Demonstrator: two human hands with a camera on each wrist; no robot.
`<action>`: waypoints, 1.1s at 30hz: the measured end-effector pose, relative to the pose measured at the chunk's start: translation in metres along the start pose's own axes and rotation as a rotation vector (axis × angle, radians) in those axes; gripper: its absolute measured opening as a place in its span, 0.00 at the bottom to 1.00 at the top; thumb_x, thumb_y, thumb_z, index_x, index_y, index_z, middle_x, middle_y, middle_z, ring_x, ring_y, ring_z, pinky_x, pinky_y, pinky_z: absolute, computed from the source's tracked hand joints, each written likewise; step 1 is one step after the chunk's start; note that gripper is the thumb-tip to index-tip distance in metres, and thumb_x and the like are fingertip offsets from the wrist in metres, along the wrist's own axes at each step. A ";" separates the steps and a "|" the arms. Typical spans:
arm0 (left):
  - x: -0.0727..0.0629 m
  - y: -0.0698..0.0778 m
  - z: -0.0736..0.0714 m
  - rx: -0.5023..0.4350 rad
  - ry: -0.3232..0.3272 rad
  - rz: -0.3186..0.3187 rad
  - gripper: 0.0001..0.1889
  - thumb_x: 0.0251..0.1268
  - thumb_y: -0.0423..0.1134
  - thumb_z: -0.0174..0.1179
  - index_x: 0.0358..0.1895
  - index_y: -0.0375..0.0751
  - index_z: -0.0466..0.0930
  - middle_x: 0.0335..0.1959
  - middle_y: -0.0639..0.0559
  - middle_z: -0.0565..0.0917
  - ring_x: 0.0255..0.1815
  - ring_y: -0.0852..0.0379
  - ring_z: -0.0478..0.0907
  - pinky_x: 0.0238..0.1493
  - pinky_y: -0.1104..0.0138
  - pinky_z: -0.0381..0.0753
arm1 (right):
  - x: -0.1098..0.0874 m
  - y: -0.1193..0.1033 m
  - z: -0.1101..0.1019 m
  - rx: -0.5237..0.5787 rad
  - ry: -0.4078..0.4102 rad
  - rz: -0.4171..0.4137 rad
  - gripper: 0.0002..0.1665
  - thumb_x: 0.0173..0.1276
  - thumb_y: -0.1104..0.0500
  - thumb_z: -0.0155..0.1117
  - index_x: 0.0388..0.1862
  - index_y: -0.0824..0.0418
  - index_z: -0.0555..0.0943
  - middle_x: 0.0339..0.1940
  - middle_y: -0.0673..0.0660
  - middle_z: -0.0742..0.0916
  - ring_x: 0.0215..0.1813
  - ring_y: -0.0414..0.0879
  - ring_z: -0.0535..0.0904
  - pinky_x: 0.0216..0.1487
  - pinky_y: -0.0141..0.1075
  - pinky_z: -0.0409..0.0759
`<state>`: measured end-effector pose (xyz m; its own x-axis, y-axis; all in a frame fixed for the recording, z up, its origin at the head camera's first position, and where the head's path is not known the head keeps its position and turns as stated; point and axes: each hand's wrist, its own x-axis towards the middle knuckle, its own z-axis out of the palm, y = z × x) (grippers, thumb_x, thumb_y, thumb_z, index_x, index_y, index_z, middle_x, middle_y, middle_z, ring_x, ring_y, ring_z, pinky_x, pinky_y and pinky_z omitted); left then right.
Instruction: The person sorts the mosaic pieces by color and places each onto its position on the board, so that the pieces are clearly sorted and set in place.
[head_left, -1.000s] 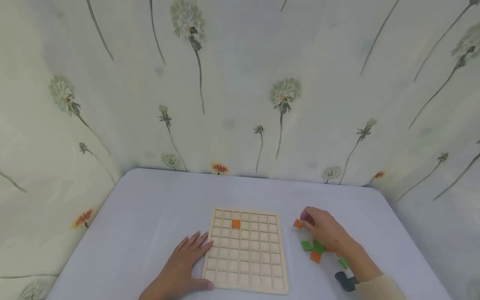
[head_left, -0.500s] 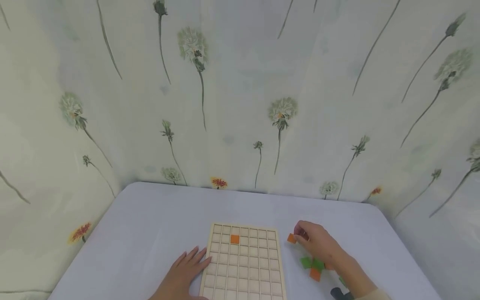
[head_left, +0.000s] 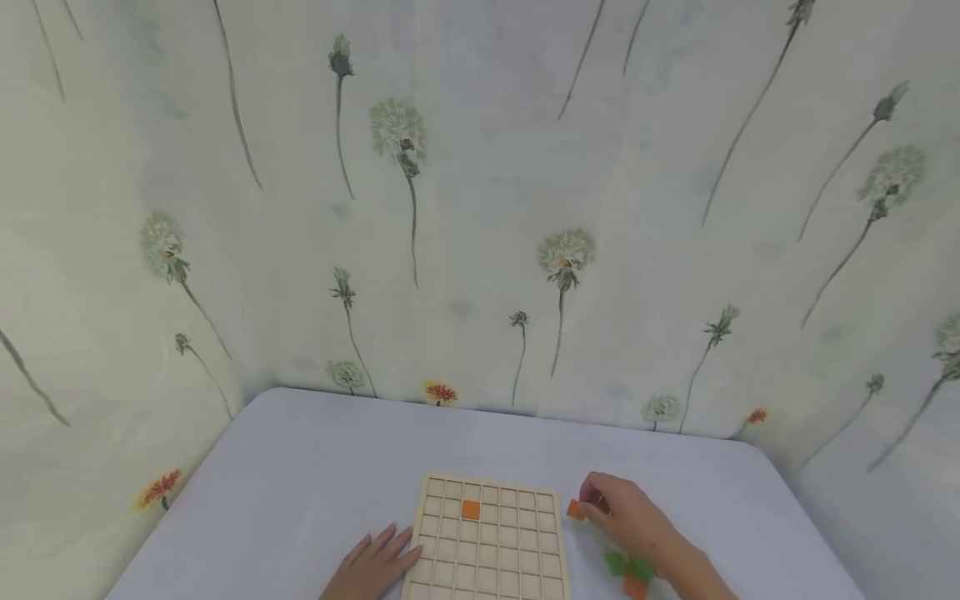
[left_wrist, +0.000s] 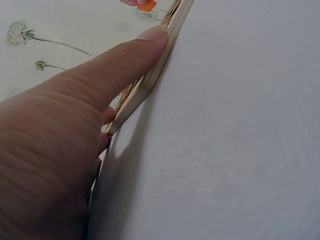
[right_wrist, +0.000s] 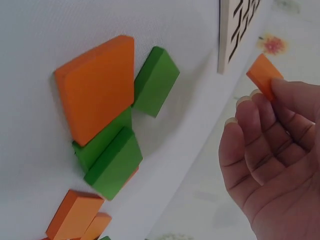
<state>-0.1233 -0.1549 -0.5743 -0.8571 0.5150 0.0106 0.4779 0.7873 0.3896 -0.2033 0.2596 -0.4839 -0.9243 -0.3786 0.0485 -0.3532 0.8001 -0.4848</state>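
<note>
1. Between thumb and fingers of the right hand [head_left: 628, 518], pinched: an orange tile [right_wrist: 262, 75].
2. Left of that hand: grid board [head_left: 487, 556], left hand [head_left: 372, 567] touching it, fingers spread.
3. Near the right wrist: loose tiles [right_wrist: 112, 162].

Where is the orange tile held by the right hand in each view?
Head: orange tile low, right of centre.
Left wrist: orange tile at top edge, left of centre.
Right wrist: orange tile, upper right.
Shared landmark: grid board, low centre, upper middle and top right respectively.
</note>
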 end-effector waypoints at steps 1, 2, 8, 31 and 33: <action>-0.001 0.000 0.000 -0.002 0.005 0.004 0.45 0.65 0.74 0.57 0.76 0.45 0.73 0.78 0.45 0.70 0.79 0.40 0.63 0.74 0.40 0.65 | 0.000 -0.001 0.001 0.002 -0.001 -0.006 0.07 0.71 0.60 0.72 0.37 0.52 0.80 0.29 0.40 0.80 0.31 0.34 0.73 0.32 0.32 0.76; -0.001 0.000 0.000 -0.003 0.011 0.008 0.45 0.65 0.74 0.56 0.76 0.46 0.73 0.79 0.45 0.69 0.79 0.40 0.63 0.74 0.40 0.65 | 0.001 -0.002 0.001 0.001 -0.001 -0.013 0.07 0.71 0.60 0.72 0.37 0.52 0.80 0.29 0.40 0.80 0.31 0.34 0.73 0.31 0.32 0.76; -0.003 -0.002 0.002 0.027 0.084 0.054 0.44 0.66 0.73 0.56 0.76 0.47 0.73 0.78 0.46 0.70 0.79 0.42 0.65 0.72 0.42 0.68 | 0.010 -0.006 0.005 -0.003 -0.005 -0.056 0.07 0.72 0.59 0.71 0.37 0.51 0.80 0.29 0.39 0.80 0.31 0.34 0.73 0.32 0.32 0.77; -0.006 -0.004 0.003 0.140 0.140 0.104 0.46 0.65 0.76 0.54 0.75 0.46 0.73 0.77 0.46 0.72 0.78 0.45 0.66 0.72 0.47 0.70 | 0.028 -0.025 0.033 0.035 -0.086 -0.111 0.06 0.73 0.60 0.70 0.36 0.52 0.81 0.31 0.41 0.81 0.33 0.34 0.74 0.34 0.34 0.79; -0.007 -0.004 0.004 0.134 0.142 0.105 0.45 0.65 0.76 0.54 0.75 0.46 0.74 0.77 0.46 0.72 0.77 0.45 0.67 0.72 0.48 0.69 | 0.029 -0.027 0.037 0.039 -0.098 -0.098 0.06 0.73 0.58 0.70 0.36 0.51 0.80 0.30 0.40 0.81 0.32 0.34 0.74 0.33 0.33 0.77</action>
<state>-0.1182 -0.1603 -0.5792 -0.8154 0.5508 0.1781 0.5789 0.7750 0.2535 -0.2151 0.2097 -0.5014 -0.8664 -0.4991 0.0122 -0.4331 0.7392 -0.5158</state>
